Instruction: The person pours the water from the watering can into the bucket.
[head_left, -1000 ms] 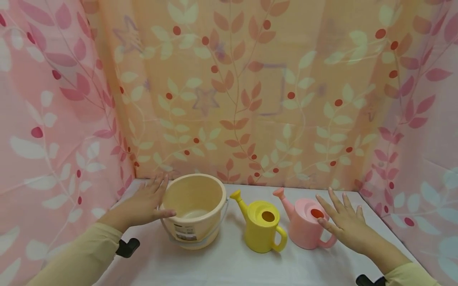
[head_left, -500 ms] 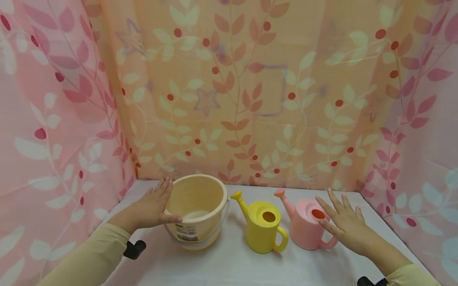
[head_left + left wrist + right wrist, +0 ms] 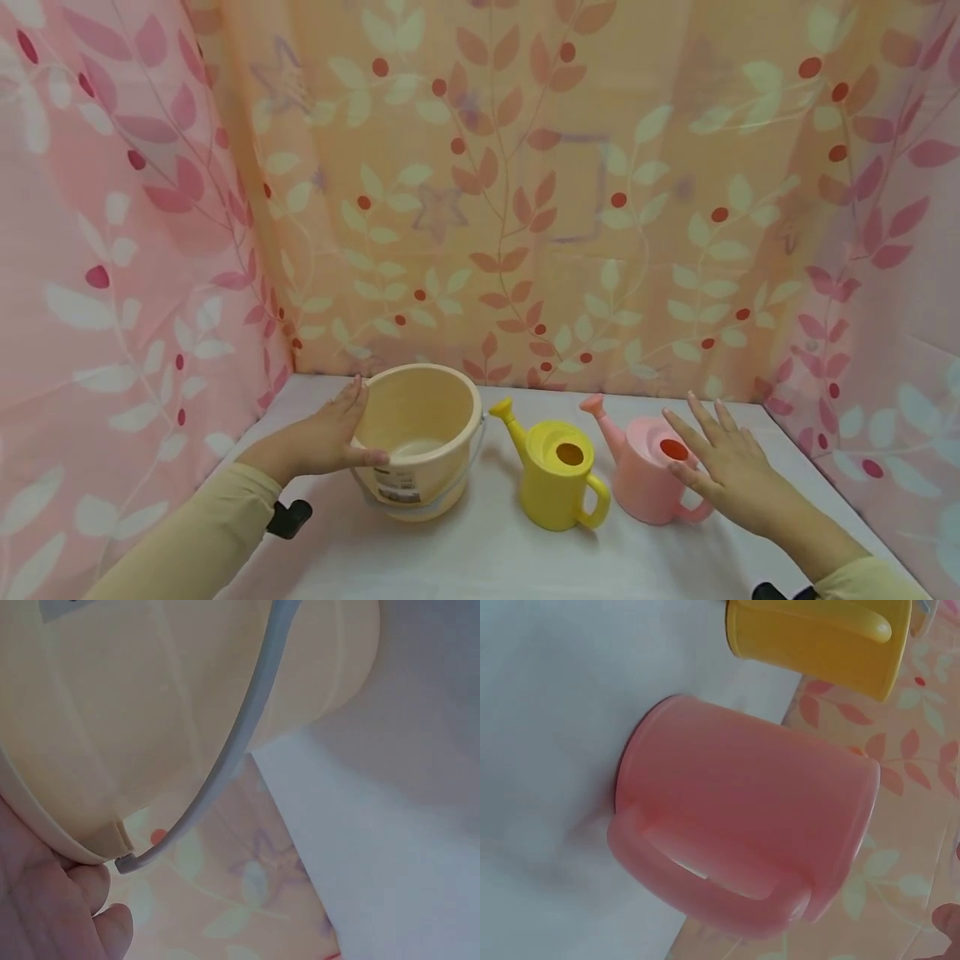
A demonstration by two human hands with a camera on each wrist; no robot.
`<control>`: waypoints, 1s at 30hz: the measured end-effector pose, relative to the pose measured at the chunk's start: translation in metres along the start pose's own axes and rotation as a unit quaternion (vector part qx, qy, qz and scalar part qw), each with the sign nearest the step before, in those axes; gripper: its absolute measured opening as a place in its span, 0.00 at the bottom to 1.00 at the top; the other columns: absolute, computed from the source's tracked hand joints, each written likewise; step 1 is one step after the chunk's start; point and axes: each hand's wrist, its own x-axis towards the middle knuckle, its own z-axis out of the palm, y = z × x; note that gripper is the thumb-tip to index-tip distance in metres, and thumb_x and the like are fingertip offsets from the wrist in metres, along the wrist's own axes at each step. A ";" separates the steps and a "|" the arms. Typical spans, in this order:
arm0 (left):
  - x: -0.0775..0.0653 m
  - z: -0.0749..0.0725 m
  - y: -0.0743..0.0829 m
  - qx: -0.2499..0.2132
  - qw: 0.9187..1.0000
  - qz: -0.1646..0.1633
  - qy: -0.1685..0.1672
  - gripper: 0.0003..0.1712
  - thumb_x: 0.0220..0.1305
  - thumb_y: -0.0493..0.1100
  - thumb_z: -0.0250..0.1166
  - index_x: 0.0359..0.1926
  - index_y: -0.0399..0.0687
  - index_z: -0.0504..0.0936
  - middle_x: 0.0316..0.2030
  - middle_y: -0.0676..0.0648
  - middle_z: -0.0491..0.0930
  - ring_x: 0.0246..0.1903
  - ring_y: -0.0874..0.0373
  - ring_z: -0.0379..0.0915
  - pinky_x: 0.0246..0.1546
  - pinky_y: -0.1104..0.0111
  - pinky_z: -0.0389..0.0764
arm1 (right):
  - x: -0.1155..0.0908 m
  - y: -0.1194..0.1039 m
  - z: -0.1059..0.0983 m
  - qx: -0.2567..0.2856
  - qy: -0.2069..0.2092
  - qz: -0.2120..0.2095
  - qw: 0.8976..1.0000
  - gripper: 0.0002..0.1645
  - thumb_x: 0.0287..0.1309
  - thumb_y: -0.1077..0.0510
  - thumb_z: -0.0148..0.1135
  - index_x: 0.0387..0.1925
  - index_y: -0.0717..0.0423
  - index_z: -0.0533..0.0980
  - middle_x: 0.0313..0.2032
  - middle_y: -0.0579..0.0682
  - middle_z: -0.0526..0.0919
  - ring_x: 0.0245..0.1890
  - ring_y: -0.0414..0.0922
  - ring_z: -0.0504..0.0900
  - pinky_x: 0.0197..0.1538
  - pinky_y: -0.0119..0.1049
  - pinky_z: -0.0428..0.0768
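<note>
A cream plastic bucket (image 3: 446, 467) stands upright on the left, with a printed label and a grey bail handle (image 3: 240, 727) hanging down its side. My left hand (image 3: 330, 433) touches the bucket's rim at its left, thumb stretched along the near edge and fingers extended toward the back. Curved fingertips show under the rim in the left wrist view. To the right, a pink watering can (image 3: 641, 483) stands with its spout pointing up and left. Over its handle side hovers my right hand (image 3: 738, 479), fingers spread and holding nothing.
Between the bucket and the pink can stands a yellow watering can (image 3: 551, 492), its handle turned to the near right. All rest on a white table (image 3: 495, 567). Leaf-patterned cloth walls (image 3: 525, 250) close in the back and both sides.
My left hand has shifted slightly right, closer against the bucket's rim. The right hand stays nearly in place, and the bucket and cans have not visibly moved on the table.
</note>
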 end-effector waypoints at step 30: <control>0.002 -0.001 0.000 0.010 1.000 -0.009 -0.016 0.70 0.44 0.76 0.56 0.67 0.24 0.40 0.68 0.30 0.33 0.68 0.38 0.30 0.62 0.44 0.45 | 0.010 -0.051 0.064 0.217 0.074 0.028 0.973 0.36 0.57 0.44 0.59 0.66 0.35 0.58 0.61 0.48 0.68 0.57 0.52 0.68 0.52 0.62 0.68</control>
